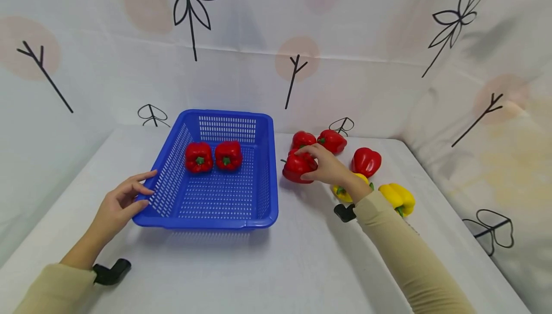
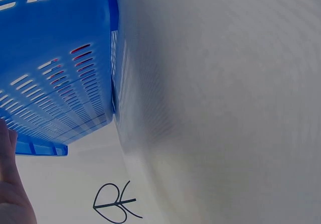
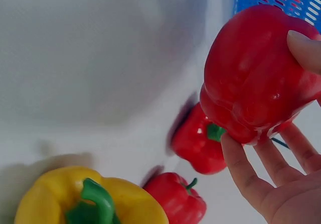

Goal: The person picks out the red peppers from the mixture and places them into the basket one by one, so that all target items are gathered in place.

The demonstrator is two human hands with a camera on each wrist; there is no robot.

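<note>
A blue plastic basket (image 1: 209, 224) stands on the white table. Two red bell peppers (image 1: 199, 157) sit inside it, side by side. My left hand (image 1: 113, 211) rests on the basket's left rim, with its fingertips and thumb touching the edge. In the left wrist view, part of the left hand (image 2: 10, 184) shows beside the basket's outer wall (image 2: 55, 83). Right of the basket, my right hand (image 1: 328, 166) grips a red bell pepper (image 1: 297, 168). The right wrist view shows its thumb on one side of the held pepper (image 3: 256, 73) and several fingers on the other.
Beyond the right hand lie more red bell peppers (image 1: 333, 141) (image 1: 366, 162). Yellow bell peppers (image 1: 396, 198) lie near the right forearm, one partly hidden behind the wrist. A patterned cloth backdrop (image 1: 241, 84) rises behind the table.
</note>
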